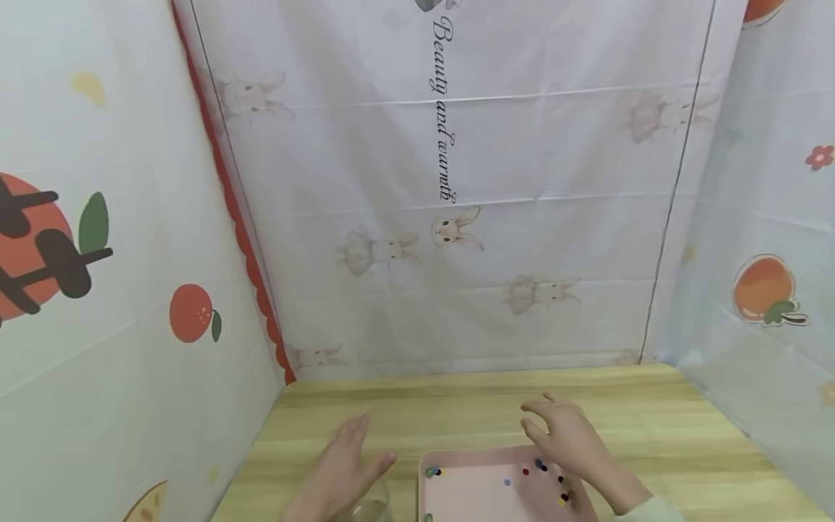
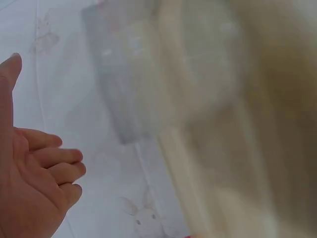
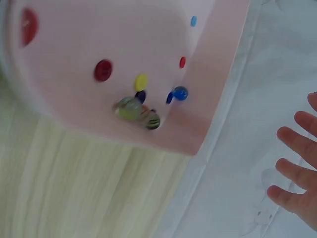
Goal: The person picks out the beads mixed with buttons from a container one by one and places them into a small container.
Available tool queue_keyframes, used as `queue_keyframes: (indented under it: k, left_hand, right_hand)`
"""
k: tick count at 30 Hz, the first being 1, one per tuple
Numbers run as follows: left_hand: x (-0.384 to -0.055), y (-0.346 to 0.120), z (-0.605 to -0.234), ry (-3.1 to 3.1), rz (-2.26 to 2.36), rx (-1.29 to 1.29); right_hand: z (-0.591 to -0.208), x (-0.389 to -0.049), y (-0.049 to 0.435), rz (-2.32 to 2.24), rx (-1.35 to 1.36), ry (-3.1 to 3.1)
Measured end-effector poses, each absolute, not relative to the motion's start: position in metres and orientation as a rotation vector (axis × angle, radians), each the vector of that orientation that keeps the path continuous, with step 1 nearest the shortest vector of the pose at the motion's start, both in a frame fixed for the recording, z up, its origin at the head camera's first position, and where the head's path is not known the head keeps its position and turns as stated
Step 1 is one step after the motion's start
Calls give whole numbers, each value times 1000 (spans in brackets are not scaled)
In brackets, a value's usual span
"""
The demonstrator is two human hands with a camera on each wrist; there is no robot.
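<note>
Pink tray (image 1: 479, 500), shallow, round-cornered, set on a wood-grain table (image 1: 404, 406); far rim running left to right, near end cut off by the head view, so the long axis cannot be told. Contents: loose flat discs and marbles. Right hand (image 1: 570, 438): the nearer of the two, raised about the tray's far right corner, fingers loosely bent and spread, nothing held; its fingertips point away from the person and leftward, so that the tray floor lies below them and back toward the person. Nearest pieces: blue marble (image 3: 180, 92), beside a dark blue disc (image 3: 169, 97), by the tray wall; two clear marbles (image 3: 130, 109) with coloured streaks, clustered near a yellow disc (image 3: 141, 81). Further pieces: red disc (image 1: 525, 472) and light blue disc (image 1: 507, 482), farther in on the floor. Left hand (image 1: 335, 471): left of the tray, fingers extended, thumb apart, nothing held; clear cup (image 1: 377, 507) just beside it, partly hidden, between hand and tray. Writing: "Beauty and warmth" in black script, turned sideways, on the rabbit-print curtain (image 1: 554, 159) behind. No brand or label can be read on tray or cup.
</note>
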State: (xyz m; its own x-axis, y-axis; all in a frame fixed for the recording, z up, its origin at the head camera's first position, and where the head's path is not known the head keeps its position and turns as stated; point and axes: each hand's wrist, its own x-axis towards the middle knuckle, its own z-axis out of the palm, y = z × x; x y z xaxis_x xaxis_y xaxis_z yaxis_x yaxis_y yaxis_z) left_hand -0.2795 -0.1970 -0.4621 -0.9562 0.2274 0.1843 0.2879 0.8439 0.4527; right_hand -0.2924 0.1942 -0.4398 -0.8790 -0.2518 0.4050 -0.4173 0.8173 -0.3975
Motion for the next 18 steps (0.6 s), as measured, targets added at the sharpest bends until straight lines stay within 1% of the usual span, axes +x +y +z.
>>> queue_keyframes:
  k: [5,9,13,18]
  left_hand:
    - [-256,-209,-478,-2900,-726,-359]
    - [-244,-212,-491,-2751,-633,-294]
    - [-240,-216,-503,-2612,-464,-242]
    - [-238,-217,-518,-2718,-326,-227]
  right_hand:
    - [-447,-290,202,640,486,-2628]
    - [-452,-287,208,639,515,-2654]
    - [-455,-285,211,644,540,-2710]
    - [-463,-282,217,602,509,-2801]
